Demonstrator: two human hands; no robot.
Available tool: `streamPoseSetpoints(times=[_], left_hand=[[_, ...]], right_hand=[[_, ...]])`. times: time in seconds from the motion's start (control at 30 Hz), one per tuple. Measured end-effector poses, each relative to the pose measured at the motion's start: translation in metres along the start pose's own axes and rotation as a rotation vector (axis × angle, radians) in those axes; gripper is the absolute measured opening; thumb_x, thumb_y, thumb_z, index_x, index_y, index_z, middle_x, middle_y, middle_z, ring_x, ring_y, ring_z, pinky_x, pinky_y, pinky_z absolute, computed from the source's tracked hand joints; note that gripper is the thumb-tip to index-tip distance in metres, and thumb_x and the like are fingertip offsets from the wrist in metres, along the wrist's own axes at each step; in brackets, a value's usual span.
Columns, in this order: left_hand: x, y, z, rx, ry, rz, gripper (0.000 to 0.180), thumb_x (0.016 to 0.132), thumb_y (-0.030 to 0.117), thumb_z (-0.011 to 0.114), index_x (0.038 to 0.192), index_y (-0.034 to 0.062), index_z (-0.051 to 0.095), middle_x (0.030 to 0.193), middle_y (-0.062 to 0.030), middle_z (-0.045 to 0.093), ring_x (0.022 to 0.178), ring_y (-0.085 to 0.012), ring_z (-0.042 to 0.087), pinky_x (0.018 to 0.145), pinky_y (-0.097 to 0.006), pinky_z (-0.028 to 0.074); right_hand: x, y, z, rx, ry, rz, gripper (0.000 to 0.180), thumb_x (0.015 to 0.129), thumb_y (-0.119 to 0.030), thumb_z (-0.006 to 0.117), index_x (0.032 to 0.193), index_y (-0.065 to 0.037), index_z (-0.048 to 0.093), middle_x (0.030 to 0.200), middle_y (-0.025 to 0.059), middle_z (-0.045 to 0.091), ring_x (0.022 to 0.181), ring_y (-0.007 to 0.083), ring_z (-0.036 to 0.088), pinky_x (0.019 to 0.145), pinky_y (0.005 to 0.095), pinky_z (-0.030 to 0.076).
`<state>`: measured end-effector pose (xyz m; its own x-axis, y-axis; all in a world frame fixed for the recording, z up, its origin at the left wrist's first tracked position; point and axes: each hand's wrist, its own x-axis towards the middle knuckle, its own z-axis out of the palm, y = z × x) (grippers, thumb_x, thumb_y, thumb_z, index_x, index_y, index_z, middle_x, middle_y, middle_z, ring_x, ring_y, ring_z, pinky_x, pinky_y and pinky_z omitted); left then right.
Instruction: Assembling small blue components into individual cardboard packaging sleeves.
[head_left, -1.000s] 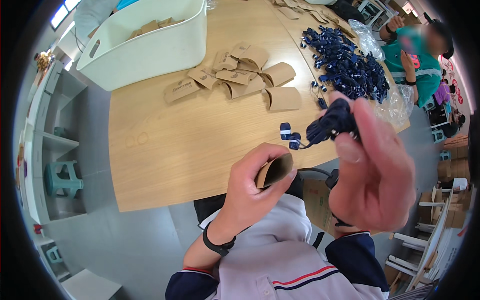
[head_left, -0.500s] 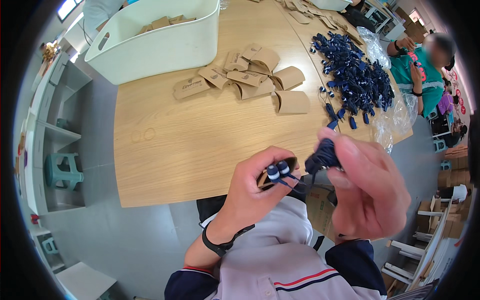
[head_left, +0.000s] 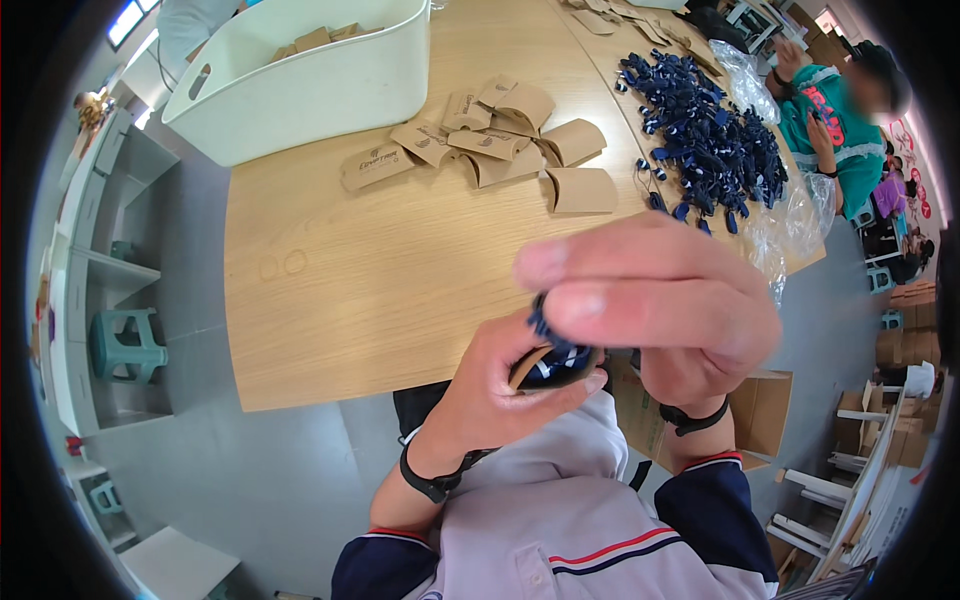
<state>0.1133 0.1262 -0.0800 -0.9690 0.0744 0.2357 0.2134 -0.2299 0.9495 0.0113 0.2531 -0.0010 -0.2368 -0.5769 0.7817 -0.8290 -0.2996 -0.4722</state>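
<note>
My left hand [head_left: 505, 385] grips a small brown cardboard sleeve [head_left: 528, 368] with a dark blue cable bundle [head_left: 556, 358] partly inside it. My right hand [head_left: 660, 305] is close to the camera, above the sleeve, its fingers pressing on the blue bundle. Both hands are held over the near edge of the wooden table [head_left: 350, 280]. More flat brown sleeves [head_left: 500, 140] lie scattered on the table, and a heap of dark blue cable bundles [head_left: 705, 135] lies at the right on clear plastic.
A white plastic tub [head_left: 300, 85] holding brown sleeves stands at the table's far left. Another person in a teal top [head_left: 840, 110] sits at the right. A cardboard box [head_left: 760, 410] is under the table. Grey shelving and a teal stool [head_left: 125, 345] stand at the left.
My right hand brought the blue bundle from the air down to the sleeve in my left hand and has pushed it in. Both hands rose closer to the camera.
</note>
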Motion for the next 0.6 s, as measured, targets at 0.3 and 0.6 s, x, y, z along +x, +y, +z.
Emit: streamPoseSetpoints(times=[0.3, 0.6], left_hand=[[-0.002, 0.004, -0.001, -0.489, 0.069, -0.250, 0.028, 0.081, 0.003, 0.072, 0.107, 0.0029, 0.063, 0.094, -0.0033, 0.068, 0.087, -0.0090, 0.063, 0.078, -0.027, 0.051], [0.003, -0.004, -0.001, -0.131, 0.089, -0.071, 0.017, 0.083, -0.001, 0.069, 0.099, 0.0017, 0.063, 0.086, 0.0012, 0.063, 0.084, -0.0075, 0.060, 0.076, -0.025, 0.052]], right_hand=[[-0.015, -0.019, 0.006, -0.017, 0.076, 0.269, 0.016, 0.085, 0.004, 0.060, 0.096, -0.001, 0.071, 0.095, 0.0218, 0.070, 0.078, 0.0286, 0.070, 0.067, 0.0333, 0.057], [-0.014, -0.016, 0.017, 0.089, 0.079, 0.346, 0.020, 0.087, 0.007, 0.058, 0.100, -0.001, 0.070, 0.102, 0.0246, 0.069, 0.090, 0.0320, 0.070, 0.073, 0.0354, 0.058]])
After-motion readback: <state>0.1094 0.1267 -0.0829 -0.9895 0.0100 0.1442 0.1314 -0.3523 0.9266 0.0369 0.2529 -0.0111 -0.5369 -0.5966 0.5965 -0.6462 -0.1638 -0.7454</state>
